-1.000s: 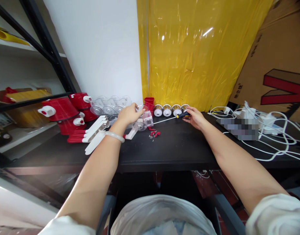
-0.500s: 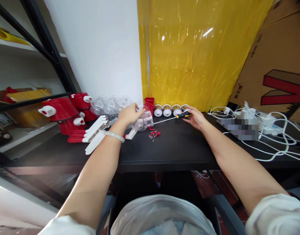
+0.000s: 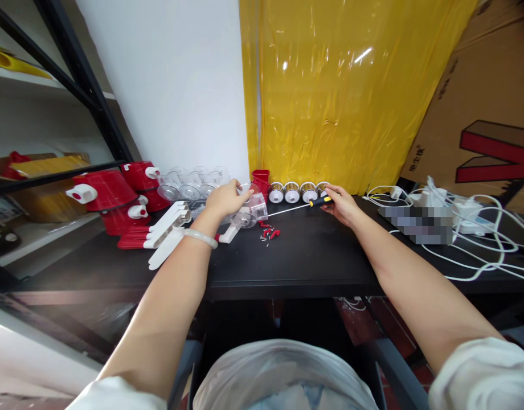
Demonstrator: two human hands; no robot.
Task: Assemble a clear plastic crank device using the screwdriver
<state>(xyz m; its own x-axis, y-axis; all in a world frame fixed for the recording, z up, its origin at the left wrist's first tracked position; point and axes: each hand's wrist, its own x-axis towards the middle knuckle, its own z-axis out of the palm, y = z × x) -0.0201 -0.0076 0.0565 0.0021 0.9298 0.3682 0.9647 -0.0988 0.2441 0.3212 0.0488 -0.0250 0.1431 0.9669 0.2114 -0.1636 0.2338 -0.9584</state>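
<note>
My left hand [image 3: 226, 199] is closed on a clear plastic part [image 3: 257, 206] with a round body, lying on its side on the table. A screwdriver [image 3: 319, 201] with a black and yellow handle is in my right hand [image 3: 339, 204], its long shaft pointing left. The tip reaches the right end of the clear part. Just in front of that tip lie small red pieces [image 3: 274, 234] and several tiny screws [image 3: 264, 238]. Behind the clear part stands a red plastic container [image 3: 261, 181]. A white and red handle piece [image 3: 230, 234] rests by my left wrist.
Several metallic cylinders [image 3: 291, 192] line the back by the yellow-wrapped panel [image 3: 322, 85]. Clear round parts [image 3: 189, 191], red housings [image 3: 110, 191] and white-and-red handles [image 3: 168, 225] fill the left. White cables [image 3: 496, 250] tangle at the right before a cardboard box [image 3: 479, 85]. The black table's front edge [image 3: 287, 285] is near me.
The screwdriver's handle has turned slightly in my right hand, whose fingers have shifted a little. My left hand and the clear part stay in place.
</note>
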